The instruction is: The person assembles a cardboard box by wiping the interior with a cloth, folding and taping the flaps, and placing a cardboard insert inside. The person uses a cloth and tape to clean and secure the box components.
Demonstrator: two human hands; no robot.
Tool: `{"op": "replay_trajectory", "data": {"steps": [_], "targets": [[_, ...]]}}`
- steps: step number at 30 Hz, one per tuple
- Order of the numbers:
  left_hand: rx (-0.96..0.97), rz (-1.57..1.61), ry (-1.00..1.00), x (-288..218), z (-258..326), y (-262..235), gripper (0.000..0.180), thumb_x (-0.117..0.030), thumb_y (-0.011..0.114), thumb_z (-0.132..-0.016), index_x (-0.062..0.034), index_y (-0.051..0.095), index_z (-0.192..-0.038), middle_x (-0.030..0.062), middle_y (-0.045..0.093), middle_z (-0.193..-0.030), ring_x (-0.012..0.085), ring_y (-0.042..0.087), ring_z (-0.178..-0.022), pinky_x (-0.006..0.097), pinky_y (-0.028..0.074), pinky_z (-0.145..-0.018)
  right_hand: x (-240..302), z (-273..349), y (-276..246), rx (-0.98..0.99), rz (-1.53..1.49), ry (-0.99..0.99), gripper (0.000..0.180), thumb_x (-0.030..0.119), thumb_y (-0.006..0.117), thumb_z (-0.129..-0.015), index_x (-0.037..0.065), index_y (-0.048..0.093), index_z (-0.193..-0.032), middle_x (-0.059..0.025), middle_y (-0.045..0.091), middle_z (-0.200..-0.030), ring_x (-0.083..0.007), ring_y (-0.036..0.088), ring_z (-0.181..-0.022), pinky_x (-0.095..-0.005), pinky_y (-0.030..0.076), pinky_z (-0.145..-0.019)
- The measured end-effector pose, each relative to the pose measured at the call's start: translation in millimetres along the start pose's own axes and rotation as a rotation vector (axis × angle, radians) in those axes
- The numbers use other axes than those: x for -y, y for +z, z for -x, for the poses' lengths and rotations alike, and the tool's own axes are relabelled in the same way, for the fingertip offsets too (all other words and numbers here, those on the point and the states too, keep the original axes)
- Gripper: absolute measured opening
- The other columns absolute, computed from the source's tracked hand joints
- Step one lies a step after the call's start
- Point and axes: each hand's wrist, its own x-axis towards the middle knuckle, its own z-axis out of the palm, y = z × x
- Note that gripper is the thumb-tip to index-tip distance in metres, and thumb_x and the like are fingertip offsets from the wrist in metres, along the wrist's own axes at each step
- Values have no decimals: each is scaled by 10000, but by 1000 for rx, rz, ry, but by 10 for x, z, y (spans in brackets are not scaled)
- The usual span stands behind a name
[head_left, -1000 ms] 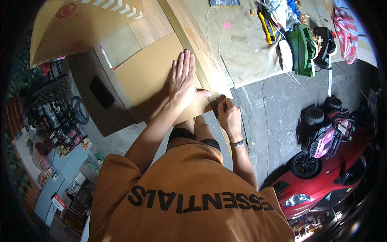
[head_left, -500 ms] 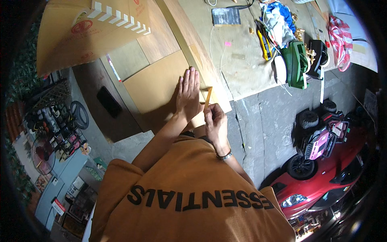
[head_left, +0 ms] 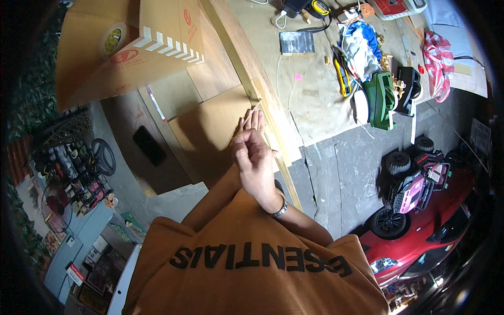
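My left hand (head_left: 256, 119) lies flat, fingers stretched out, at the edge of a brown cardboard sheet (head_left: 207, 118) beside a long narrow tan bar (head_left: 229, 50). Crossing above it, my right hand (head_left: 255, 163) hides most of the left palm and wrist. Its thumb and fingers are pinched around a thin yellowish strip (head_left: 256, 106), whose far end reaches just past the left fingertips. Whether the strip touches the bar I cannot tell. A lower length of bar (head_left: 286, 181) shows to the right of my right hand.
An open cardboard box (head_left: 100, 73) with a tape roll stands at upper left. A marker (head_left: 156, 102) and black phone (head_left: 149, 145) lie left. Right of the bar are a yellow utility knife (head_left: 342, 76), a green tape dispenser (head_left: 381, 100) and a black one (head_left: 407, 94).
My right hand has moved left and forward, from beside the left wrist to over it, carrying the strip toward the left fingertips. The left hand stays flat. The view has shifted slightly.
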Motion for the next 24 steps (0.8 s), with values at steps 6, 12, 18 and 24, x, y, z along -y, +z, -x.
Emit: {"op": "replay_trajectory", "data": {"steps": [6, 12, 18, 24], "targets": [[-276, 944, 36, 308, -46, -71, 1442, -865, 634, -660, 112, 147, -1601, 303, 107, -1691, 401, 84, -1593, 518, 119, -1290, 265, -138, 94, 106, -60, -137, 20, 39, 561, -1013, 22, 565, -1023, -5, 565, -871, -93, 520, -789, -253, 449, -784], [-125, 704, 87, 206, -36, -75, 1075, -585, 630, -828, 82, 246, -1578, 267, 212, -1669, 357, 167, -1573, 509, 141, -1288, 589, -232, -449, 11, -189, -250, 42, 86, 582, -1059, 57, 585, -1028, 23, 578, -880, -46, 505, -722, -217, 423, -633], [-269, 1201, -9, -9, -92, 259, 1391, -779, 736, -644, 69, 197, -1605, 238, 145, -1704, 361, 131, -1589, 512, 81, -1294, 746, -693, -1386, -110, -142, -473, 214, 247, 529, -1096, 42, 545, -1037, -56, 601, -833, -96, 540, -697, -233, 427, -624], [-286, 1176, -26, -84, -117, 323, 1409, -866, 629, -668, 70, 169, -1616, 223, 114, -1719, 330, 55, -1609, 490, 6, -1293, -195, -1823, -2234, -376, 653, -207, 415, 325, 539, -1098, -21, 694, -928, -42, 633, -658, -98, 567, -580, -297, 436, -551]]}}
